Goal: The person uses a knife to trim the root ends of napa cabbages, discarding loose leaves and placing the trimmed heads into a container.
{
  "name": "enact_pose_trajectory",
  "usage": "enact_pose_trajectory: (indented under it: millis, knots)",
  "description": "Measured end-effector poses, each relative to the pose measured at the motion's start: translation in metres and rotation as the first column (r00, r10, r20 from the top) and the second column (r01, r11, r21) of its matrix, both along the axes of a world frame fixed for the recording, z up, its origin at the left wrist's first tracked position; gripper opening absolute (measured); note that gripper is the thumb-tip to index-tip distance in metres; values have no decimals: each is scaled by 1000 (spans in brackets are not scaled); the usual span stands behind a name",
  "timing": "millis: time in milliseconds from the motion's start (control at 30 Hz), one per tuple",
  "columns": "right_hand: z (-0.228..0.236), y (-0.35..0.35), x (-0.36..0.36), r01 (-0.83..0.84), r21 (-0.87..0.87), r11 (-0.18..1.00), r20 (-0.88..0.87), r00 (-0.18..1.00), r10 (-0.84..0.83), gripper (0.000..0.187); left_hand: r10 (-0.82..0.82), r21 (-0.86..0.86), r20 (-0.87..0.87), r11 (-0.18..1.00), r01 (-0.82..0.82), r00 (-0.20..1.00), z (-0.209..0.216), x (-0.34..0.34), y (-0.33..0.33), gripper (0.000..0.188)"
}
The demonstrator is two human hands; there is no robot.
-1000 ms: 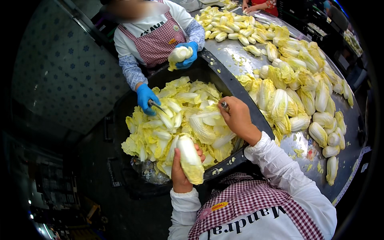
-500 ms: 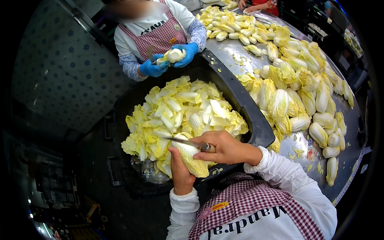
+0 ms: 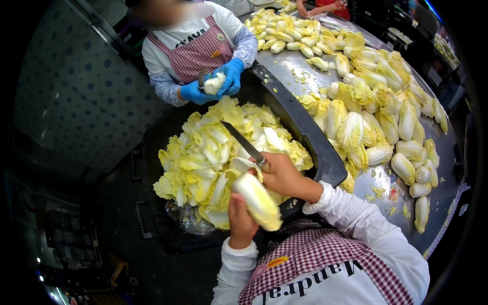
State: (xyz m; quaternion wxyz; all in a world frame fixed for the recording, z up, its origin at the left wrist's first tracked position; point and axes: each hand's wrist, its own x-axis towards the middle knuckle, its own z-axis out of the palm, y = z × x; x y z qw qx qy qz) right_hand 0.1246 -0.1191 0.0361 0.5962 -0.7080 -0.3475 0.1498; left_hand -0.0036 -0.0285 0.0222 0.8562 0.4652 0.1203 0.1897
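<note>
My left hand (image 3: 241,221) is closed around a small napa cabbage (image 3: 258,202), pale at the base end and yellow at the leafy end, tilted over the near edge of the bin. In my right hand (image 3: 284,175) is a knife (image 3: 244,142) with a wooden handle, its blade pointing up and left over the leaf pile. A loose cabbage leaf (image 3: 243,165) hangs beside the right fingers, just above the cabbage; whether they pinch it is hard to see. Below both hands, a heap of cut cabbage leaves (image 3: 198,147) fills the black bin (image 3: 325,157).
On the right, a metal table (image 3: 371,190) carries many napa cabbages (image 3: 353,129). Across the bin a co-worker in blue gloves (image 3: 231,76) holds a cabbage and a blade. Clear plastic (image 3: 188,218) lies at the bin's near left. Another person's hands (image 3: 310,11) are at the table's far end.
The knife has come off the cabbage and its blade has swung upward. My left hand has moved right and down with the cabbage, and a leaf now hangs apart by my right hand.
</note>
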Motion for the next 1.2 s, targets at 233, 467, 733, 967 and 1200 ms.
enact_pose_trajectory:
  millis: [233, 467, 733, 967, 1200]
  knots:
    - [11, -2, -4, 131, 185, 974, 179, 970, -165, 35, -214, -543, 374, 739, 400, 902, -8, 5, 18, 59]
    - [8, -33, 49, 160, -375, 913, 565, 820, 88, 45, -33, -11, 21, 999, 33, 999, 9, -9, 25, 56]
    - [47, -40, 12, -130, -207, 970, 580, 782, 229, 48, 82, 358, -189, 934, -9, 978, 10, -12, 30, 35]
    - [48, -34, -7, -142, -235, 962, 774, 571, 273, 32, 66, 415, -159, 910, 6, 985, 5, -13, 34, 35]
    - [44, -32, -6, -89, -289, 953, 757, 588, 285, 32, 83, 491, -171, 871, 12, 982, 18, -19, 30, 37]
